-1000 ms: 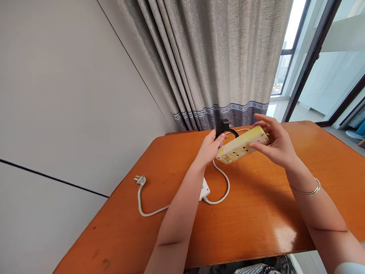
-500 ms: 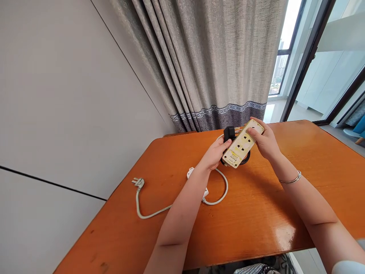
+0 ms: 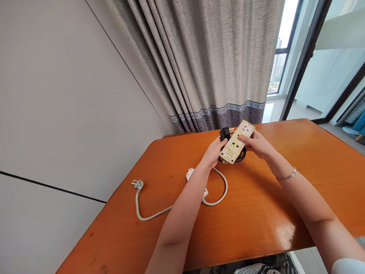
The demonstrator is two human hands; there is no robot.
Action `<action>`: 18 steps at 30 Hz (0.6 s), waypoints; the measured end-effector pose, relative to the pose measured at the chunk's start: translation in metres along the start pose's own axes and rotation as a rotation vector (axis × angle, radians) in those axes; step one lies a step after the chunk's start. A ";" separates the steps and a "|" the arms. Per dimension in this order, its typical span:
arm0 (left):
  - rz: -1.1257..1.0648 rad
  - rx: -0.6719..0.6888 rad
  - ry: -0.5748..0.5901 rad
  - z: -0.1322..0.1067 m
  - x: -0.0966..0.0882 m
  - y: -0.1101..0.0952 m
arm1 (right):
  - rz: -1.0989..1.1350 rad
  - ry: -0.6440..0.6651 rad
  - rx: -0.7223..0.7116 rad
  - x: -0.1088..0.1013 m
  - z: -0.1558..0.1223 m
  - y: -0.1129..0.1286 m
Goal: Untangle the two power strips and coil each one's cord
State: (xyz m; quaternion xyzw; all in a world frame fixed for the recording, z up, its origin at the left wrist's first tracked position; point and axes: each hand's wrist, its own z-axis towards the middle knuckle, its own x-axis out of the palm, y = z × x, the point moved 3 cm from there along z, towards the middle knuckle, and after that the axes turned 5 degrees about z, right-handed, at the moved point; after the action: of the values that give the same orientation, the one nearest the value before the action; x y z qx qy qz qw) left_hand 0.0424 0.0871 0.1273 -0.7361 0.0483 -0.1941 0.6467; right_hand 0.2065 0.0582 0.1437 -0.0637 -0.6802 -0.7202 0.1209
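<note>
A yellowed power strip [image 3: 238, 141] with several sockets is held over the far part of the orange table [image 3: 256, 201]. My right hand [image 3: 257, 145] is closed on its right side, thumb on the socket face. My left hand [image 3: 213, 151] grips its near left end, beside a black plug [image 3: 224, 133] whose black cable [image 3: 242, 156] loops beneath the strip. A second, white power strip [image 3: 196, 182] lies on the table under my left forearm, mostly hidden. Its grey cord [image 3: 219, 198] curls round to a white plug [image 3: 138, 184] at the left.
A grey curtain [image 3: 211, 61] hangs behind the table's far edge. A plain wall [image 3: 57, 95] runs along the left side. Glass doors [image 3: 322, 57] stand at the right. Patterned fabric [image 3: 253, 268] shows below the near table edge.
The strip has turned from a tilted, side-on hold to face up and has come lower, close to the table. My right hand's fingers closed round it. The view shifted slightly.
</note>
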 end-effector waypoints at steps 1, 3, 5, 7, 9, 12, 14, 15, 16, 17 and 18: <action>0.001 -0.002 -0.010 0.001 -0.001 0.001 | 0.001 -0.011 -0.010 0.000 0.001 -0.002; 0.000 -0.001 -0.037 0.002 -0.003 0.001 | 0.009 -0.033 -0.023 0.000 0.004 -0.005; -0.003 0.009 -0.054 0.003 -0.003 0.001 | 0.017 -0.059 -0.033 0.001 0.004 -0.007; 0.003 0.036 -0.052 0.003 -0.004 -0.001 | 0.023 -0.077 -0.048 0.003 0.004 -0.008; 0.017 0.080 -0.040 0.002 -0.004 -0.004 | 0.036 -0.086 -0.071 0.004 0.004 -0.009; 0.041 0.141 -0.075 0.003 -0.009 -0.008 | 0.067 -0.119 -0.093 -0.001 0.007 -0.010; 0.056 0.150 -0.129 0.004 -0.015 -0.009 | 0.090 -0.159 -0.096 -0.010 0.013 -0.012; 0.062 0.151 -0.152 0.004 -0.017 -0.009 | 0.101 -0.182 -0.096 -0.017 0.016 -0.012; 0.069 0.156 -0.164 0.004 -0.020 -0.009 | 0.112 -0.210 -0.097 -0.026 0.020 -0.013; 0.074 0.164 -0.165 0.005 -0.022 -0.009 | 0.121 -0.243 -0.100 -0.036 0.025 -0.013; 0.074 0.176 -0.160 0.005 -0.024 -0.009 | 0.124 -0.282 -0.105 -0.048 0.029 -0.013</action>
State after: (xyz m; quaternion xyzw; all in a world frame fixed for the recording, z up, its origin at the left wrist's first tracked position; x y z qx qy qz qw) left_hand 0.0207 0.1010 0.1305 -0.6874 0.0067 -0.1144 0.7172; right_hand 0.2470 0.0923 0.1205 -0.2123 -0.6465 -0.7299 0.0648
